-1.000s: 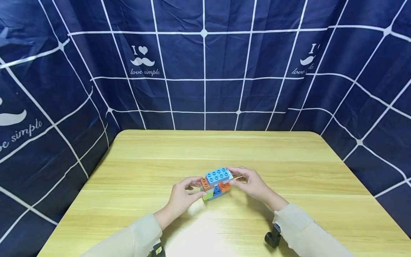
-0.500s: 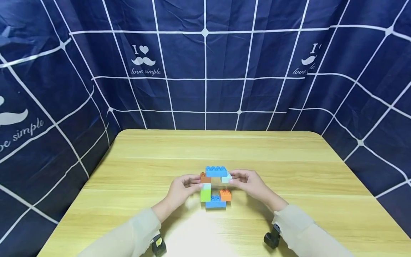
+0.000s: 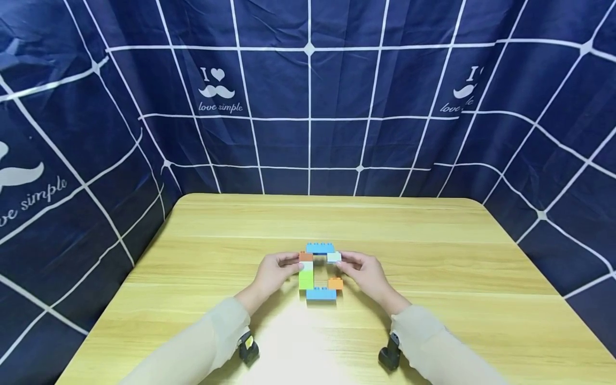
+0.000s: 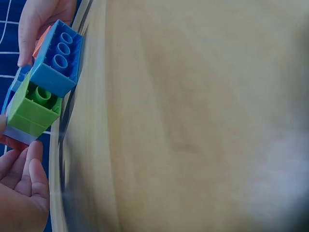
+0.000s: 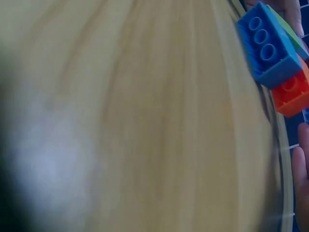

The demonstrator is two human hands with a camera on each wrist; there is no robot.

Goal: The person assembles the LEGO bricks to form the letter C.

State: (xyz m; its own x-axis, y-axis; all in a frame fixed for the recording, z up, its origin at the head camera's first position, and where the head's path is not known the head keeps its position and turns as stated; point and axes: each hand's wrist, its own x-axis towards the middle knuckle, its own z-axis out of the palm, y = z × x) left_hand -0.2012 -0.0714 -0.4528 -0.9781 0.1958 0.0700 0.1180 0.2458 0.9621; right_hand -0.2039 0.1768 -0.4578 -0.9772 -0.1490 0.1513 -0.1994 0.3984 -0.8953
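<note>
Between both hands is a ring of toy building bricks, held up with its front facing the head camera. A blue brick (image 3: pixel 320 248) forms its top and another blue brick (image 3: pixel 321 294) its bottom. Down the left side run a brown-orange brick (image 3: pixel 305 256), a white brick (image 3: pixel 308 266) and a green brick (image 3: pixel 306 280); my left hand (image 3: pixel 270 275) pinches this side near the white one. At upper right, my right hand (image 3: pixel 367 272) pinches a white brick (image 3: pixel 334 258). An orange brick (image 3: pixel 336 283) sits below, with a gap between them. Hollow undersides show in both wrist views.
A light wooden table (image 3: pixel 231 224) lies beneath the hands, with a bright glare near its front. Dark blue curtains (image 3: pixel 274 144) with white grid lines enclose its back and sides. Black wrist devices (image 3: pixel 390 353) hang under both sleeves.
The brick ring has turned from an angled view showing its top studs to face the head camera, then tipped further back. Both hands turned with it, keeping their hold; the right forearm shifted left.
</note>
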